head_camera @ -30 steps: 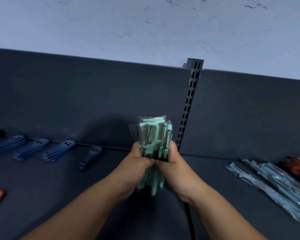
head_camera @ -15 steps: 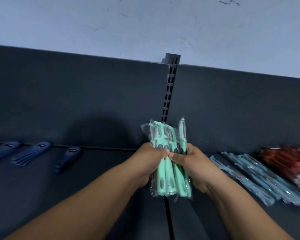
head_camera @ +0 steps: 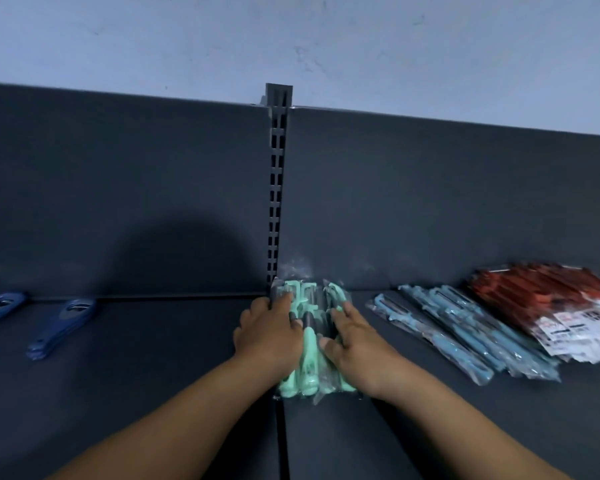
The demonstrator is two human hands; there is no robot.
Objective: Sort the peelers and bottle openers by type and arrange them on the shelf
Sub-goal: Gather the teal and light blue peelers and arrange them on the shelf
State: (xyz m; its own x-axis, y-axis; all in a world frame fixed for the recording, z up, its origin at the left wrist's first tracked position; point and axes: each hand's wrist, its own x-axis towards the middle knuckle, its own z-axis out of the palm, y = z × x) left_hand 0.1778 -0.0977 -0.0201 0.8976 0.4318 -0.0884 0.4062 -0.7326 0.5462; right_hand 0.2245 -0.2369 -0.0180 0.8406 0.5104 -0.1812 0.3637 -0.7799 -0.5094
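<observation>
1. Mint-green peelers [head_camera: 309,355], clear-bagged, lie on the shelf [head_camera: 153,393], heads toward 12 o'clock.
2. Your left hand [head_camera: 267,337] and right hand [head_camera: 357,341] press them, fingers flat.
3. Two blue openers [head_camera: 66,320] at 9 o'clock; peeler count unclear.

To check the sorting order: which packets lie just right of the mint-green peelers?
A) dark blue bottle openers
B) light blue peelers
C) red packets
B: the light blue peelers lie next to the mint-green peelers on their right; the red packets lie farther right.
</observation>
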